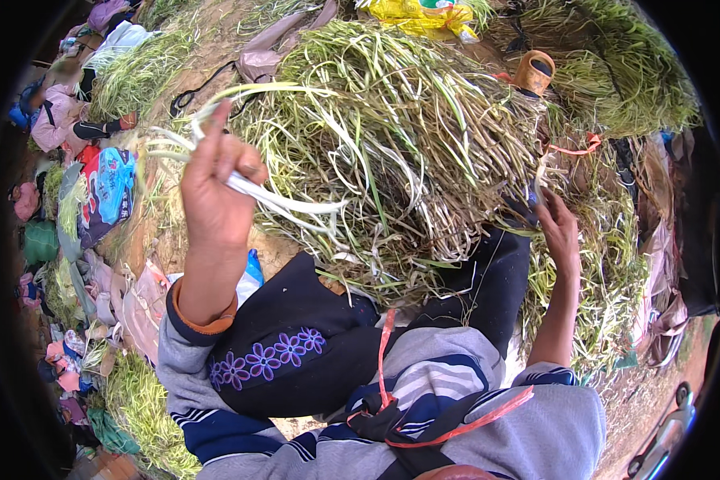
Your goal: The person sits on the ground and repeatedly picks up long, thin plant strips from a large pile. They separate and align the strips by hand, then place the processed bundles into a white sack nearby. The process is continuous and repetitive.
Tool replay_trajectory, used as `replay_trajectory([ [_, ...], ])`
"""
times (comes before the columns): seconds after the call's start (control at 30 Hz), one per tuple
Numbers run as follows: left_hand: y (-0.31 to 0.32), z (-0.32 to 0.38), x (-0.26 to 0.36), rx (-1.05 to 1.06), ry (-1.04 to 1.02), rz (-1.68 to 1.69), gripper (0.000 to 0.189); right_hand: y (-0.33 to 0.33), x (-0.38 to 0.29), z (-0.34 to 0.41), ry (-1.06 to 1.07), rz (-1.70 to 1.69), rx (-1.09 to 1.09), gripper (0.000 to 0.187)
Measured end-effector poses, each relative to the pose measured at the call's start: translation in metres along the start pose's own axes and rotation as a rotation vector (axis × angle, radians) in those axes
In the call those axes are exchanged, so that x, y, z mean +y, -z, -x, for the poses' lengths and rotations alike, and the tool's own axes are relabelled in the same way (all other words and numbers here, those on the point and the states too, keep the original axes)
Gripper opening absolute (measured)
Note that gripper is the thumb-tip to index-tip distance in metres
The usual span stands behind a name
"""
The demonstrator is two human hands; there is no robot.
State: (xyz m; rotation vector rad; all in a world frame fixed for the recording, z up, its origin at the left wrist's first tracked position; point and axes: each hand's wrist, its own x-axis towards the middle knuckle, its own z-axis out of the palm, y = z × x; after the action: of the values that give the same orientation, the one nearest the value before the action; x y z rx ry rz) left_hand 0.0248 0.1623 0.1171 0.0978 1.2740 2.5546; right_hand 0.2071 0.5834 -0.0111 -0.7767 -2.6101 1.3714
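Note:
My left hand (223,165) is raised at the left of the heap, its fingers closed around a few long stalks (282,200) with white stems and yellow-green leaves. Before me a large heap of similar stalks (384,138) lies over the ground and against my dark trousers, green at the far left and brown, stemmy at the right. My right hand (558,225) is at the heap's right edge, beside a pale dry strip (540,174). Its fingers are bent, and whether they grip the strip is unclear.
More stalks lie at the right (588,288) and far right (636,72). An orange hollow object (534,72) and a yellow bag (426,18) are beyond the heap. On the left are a blue bag (115,186), a seated person (54,120) and other people. A vehicle (666,438) stands lower right.

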Motion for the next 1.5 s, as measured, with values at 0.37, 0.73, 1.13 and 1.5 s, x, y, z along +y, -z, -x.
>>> replay_trajectory([
  [0.37,-0.014,0.014,-0.059,-0.075,0.473,-0.281,0.020,-0.055,-0.093,-0.030,0.545,0.231,0.352,0.020],
  [0.73,-0.012,0.016,-0.061,-0.044,0.378,-0.338,0.020,-0.120,-0.118,-0.035,0.526,-0.125,0.131,0.019],
  [1.13,-0.018,0.019,-0.057,-0.029,0.322,-0.743,0.026,-0.162,-0.159,0.037,0.876,-0.122,-0.233,0.029],
  [1.5,-0.015,0.018,-0.069,-0.030,0.359,-0.692,0.016,-0.186,-0.165,0.025,0.031,-1.012,-0.511,0.024],
])
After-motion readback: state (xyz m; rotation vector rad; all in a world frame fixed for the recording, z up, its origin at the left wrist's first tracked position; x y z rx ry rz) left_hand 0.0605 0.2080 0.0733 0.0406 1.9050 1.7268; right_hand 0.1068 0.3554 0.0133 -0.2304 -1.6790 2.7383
